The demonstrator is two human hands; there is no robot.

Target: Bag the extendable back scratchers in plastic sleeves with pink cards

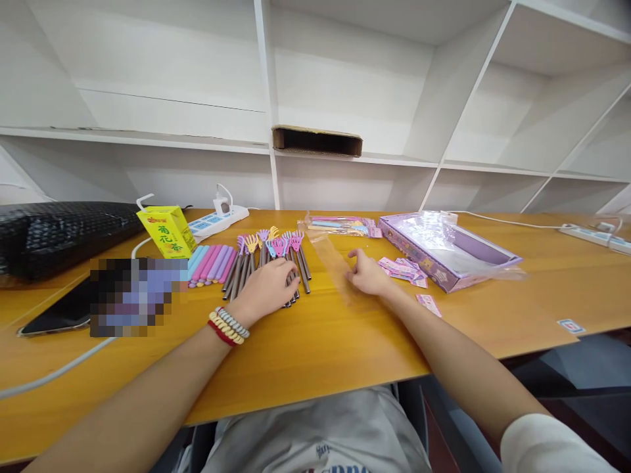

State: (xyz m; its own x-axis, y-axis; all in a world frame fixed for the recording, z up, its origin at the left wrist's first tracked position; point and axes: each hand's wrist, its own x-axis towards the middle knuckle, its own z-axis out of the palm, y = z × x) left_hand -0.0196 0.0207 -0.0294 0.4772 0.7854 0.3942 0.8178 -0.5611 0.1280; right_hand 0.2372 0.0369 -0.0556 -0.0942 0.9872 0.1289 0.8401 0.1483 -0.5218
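My left hand (269, 289) lies over a pile of back scratcher rods (239, 276), fingers curled down around some of them. These metal rods carry small plastic claw heads (280, 247) in purple, yellow, blue and pink. Part of the pile is hidden under the hand. My right hand (369, 272) is beside a flat clear plastic bag (330, 259), with its index finger stretched out and thumb apart. Left of the rods, pastel handles (211, 263) in blue, pink and purple lie in a row. Small pink printed cards (404, 269) are scattered just right of my right hand.
A bagged bundle of back scratchers (340, 226) lies behind. An open purple box (444, 253) with clear film is at right. At left are a yellow drink carton (168, 231), a phone (59, 305), a power strip (217, 223) and a black wrapped package (64, 233).
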